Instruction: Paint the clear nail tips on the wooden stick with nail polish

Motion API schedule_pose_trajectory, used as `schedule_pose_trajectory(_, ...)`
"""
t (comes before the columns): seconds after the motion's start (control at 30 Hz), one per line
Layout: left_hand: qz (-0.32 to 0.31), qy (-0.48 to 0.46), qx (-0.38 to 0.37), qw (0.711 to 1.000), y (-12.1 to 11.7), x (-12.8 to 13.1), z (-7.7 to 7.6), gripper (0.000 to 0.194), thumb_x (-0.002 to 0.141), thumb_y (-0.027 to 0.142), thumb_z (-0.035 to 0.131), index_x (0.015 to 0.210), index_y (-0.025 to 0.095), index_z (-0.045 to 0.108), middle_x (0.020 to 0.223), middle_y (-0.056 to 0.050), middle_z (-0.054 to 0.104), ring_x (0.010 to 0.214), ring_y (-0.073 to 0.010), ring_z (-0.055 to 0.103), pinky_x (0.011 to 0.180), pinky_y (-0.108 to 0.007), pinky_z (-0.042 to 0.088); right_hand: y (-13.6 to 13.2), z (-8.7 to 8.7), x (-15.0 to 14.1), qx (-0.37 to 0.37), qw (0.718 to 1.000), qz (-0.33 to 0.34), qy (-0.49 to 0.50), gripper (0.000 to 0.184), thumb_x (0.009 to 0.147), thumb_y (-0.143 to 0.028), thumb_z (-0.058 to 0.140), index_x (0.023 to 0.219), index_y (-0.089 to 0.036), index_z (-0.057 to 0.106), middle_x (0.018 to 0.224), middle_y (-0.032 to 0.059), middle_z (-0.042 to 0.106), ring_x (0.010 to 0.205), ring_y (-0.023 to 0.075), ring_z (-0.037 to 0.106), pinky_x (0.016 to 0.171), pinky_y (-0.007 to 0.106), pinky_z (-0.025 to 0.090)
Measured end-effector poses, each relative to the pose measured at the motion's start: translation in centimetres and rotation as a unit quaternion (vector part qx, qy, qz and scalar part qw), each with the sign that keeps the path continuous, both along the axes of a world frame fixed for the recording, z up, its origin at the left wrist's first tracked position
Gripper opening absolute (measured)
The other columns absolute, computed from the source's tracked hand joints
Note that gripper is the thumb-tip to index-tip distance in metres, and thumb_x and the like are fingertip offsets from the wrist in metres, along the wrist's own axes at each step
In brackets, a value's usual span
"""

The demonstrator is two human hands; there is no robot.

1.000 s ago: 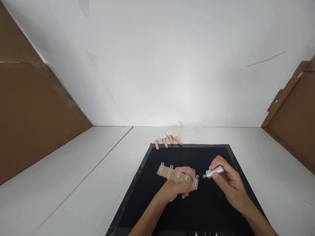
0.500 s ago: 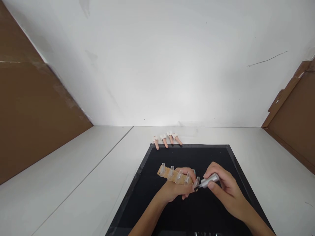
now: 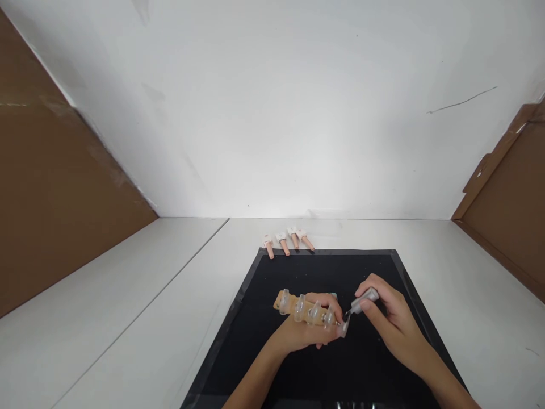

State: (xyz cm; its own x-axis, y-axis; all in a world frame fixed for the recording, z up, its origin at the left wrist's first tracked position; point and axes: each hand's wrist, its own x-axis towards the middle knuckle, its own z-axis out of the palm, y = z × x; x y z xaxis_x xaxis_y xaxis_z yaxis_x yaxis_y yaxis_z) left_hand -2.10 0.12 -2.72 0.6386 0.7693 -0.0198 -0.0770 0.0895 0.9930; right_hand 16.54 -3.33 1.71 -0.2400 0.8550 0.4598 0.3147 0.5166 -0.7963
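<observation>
My left hand [image 3: 302,332] is closed around a tan strip [image 3: 277,299] that carries a row of several clear false nails [image 3: 299,308]. The rightmost clear nail [image 3: 344,328] sticks out beside the thumb. Between the thumb and fingers of my right hand [image 3: 394,321] is a nail polish brush [image 3: 363,301] with a silver handle. Its dark tip points down and left, at the rightmost nail; whether it touches the nail is hard to tell. Part of the strip is hidden by my left fingers.
Several nail polish bottles with peach-coloured caps [image 3: 269,250] lie on the white table [image 3: 200,284] at the back edge of the black mat [image 3: 323,270]. A white wall [image 3: 272,113] rises behind, with brown cardboard panels [image 3: 51,187] at both sides.
The strip has been tilted, so its nails show at a different angle and the rightmost one sits lower. The brush has risen slightly and its tip has moved a little right.
</observation>
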Motion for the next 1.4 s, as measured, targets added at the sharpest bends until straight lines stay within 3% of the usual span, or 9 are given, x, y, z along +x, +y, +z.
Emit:
schedule_pose_trajectory(0.1, -0.006, -0.003, 0.009, 1.0, 0.02, 0.01, 0.02, 0.014, 0.068, 0.024, 0.073, 0.071, 0.013, 0.065, 0.062, 0.003, 0.056, 0.042, -0.0031, 0.046, 0.034, -0.012, 0.037, 0.06, -0.01, 0.11, 0.015, 1.0, -0.02, 0.016, 0.025, 0.097, -0.042, 0.041, 0.085, -0.023, 0.054, 0.069, -0.0012, 0.047, 0.057, 0.0144, 0.046, 0.05, 0.025, 0.038)
schedule_pose_trajectory(0.27, -0.01, 0.009, 0.0, 1.0, 0.05, 0.27, 0.34, 0.013, 0.063, 0.019, 0.073, 0.066, 0.012, 0.063, 0.059, 0.003, 0.055, 0.042, -0.0038, 0.048, 0.034, -0.012, 0.038, -0.24, 0.38, -0.19, 0.002, 0.998, 0.06, -0.021, 0.027, 0.096, -0.04, 0.042, 0.08, -0.022, 0.054, 0.067, -0.0017, 0.048, 0.056, 0.0133, 0.046, 0.051, 0.024, 0.037)
schedule_pose_trajectory(0.47, -0.006, 0.012, 0.007, 1.0, -0.12, 0.34, 0.71, 0.013, 0.064, 0.02, 0.072, 0.066, 0.012, 0.063, 0.058, 0.004, 0.054, 0.04, -0.0028, 0.046, 0.033, -0.012, 0.037, 0.07, 0.33, 0.07, 0.034, 0.999, -0.029, -0.013, 0.021, 0.096, -0.035, 0.044, 0.082, -0.023, 0.053, 0.068, -0.0024, 0.046, 0.057, 0.0133, 0.046, 0.05, 0.023, 0.037)
schedule_pose_trajectory(0.67, -0.007, 0.015, 0.001, 1.0, 0.03, 0.27, 0.58, 0.013, 0.062, 0.017, 0.073, 0.064, 0.012, 0.061, 0.058, 0.004, 0.055, 0.042, -0.0042, 0.048, 0.034, -0.012, 0.038, -0.4, 0.5, -0.26, 0.043, 0.997, 0.052, -0.03, 0.023, 0.096, -0.037, 0.044, 0.081, -0.023, 0.053, 0.067, -0.0028, 0.048, 0.055, 0.0124, 0.045, 0.049, 0.022, 0.037)
schedule_pose_trajectory(0.9, -0.012, 0.006, 0.012, 1.0, -0.03, 0.34, 0.66, 0.012, 0.065, 0.02, 0.071, 0.068, 0.012, 0.063, 0.059, 0.004, 0.054, 0.041, -0.0032, 0.046, 0.033, -0.012, 0.037, 0.07, 0.39, 0.15, 0.073, 0.996, -0.052, -0.029, 0.014, 0.096, -0.028, 0.045, 0.085, -0.023, 0.053, 0.069, -0.0023, 0.048, 0.057, 0.013, 0.048, 0.051, 0.022, 0.039)
schedule_pose_trajectory(1.07, -0.011, 0.008, 0.002, 1.0, -0.07, 0.26, 0.63, 0.013, 0.063, 0.02, 0.072, 0.064, 0.012, 0.061, 0.057, 0.003, 0.054, 0.041, -0.0038, 0.048, 0.034, -0.012, 0.038, -0.29, 0.64, -0.2, 0.066, 0.996, 0.044, -0.042, 0.025, 0.096, -0.038, 0.043, 0.081, -0.022, 0.054, 0.066, -0.0024, 0.048, 0.054, 0.0122, 0.046, 0.048, 0.022, 0.038)
schedule_pose_trajectory(1.27, -0.018, -0.002, 0.009, 1.0, 0.09, -0.02, -0.02, 0.021, 0.066, 0.03, 0.076, 0.07, 0.012, 0.065, 0.06, 0.003, 0.057, 0.041, -0.0035, 0.047, 0.034, -0.012, 0.037, -0.08, 0.62, -0.12, 0.078, 0.995, -0.043, -0.04, 0.02, 0.096, -0.032, 0.044, 0.082, -0.021, 0.053, 0.067, -0.002, 0.048, 0.055, 0.0128, 0.047, 0.049, 0.022, 0.038)
schedule_pose_trajectory(1.4, -0.02, -0.011, 0.004, 1.0, 0.11, -0.09, -0.14, 0.025, 0.065, 0.034, 0.077, 0.069, 0.012, 0.064, 0.059, 0.003, 0.056, 0.042, -0.0038, 0.048, 0.034, -0.012, 0.037, -0.33, 0.61, -0.07, 0.083, 0.996, 0.008, -0.025, 0.023, 0.097, -0.037, 0.043, 0.082, -0.022, 0.053, 0.066, -0.0026, 0.047, 0.054, 0.0123, 0.046, 0.048, 0.022, 0.038)
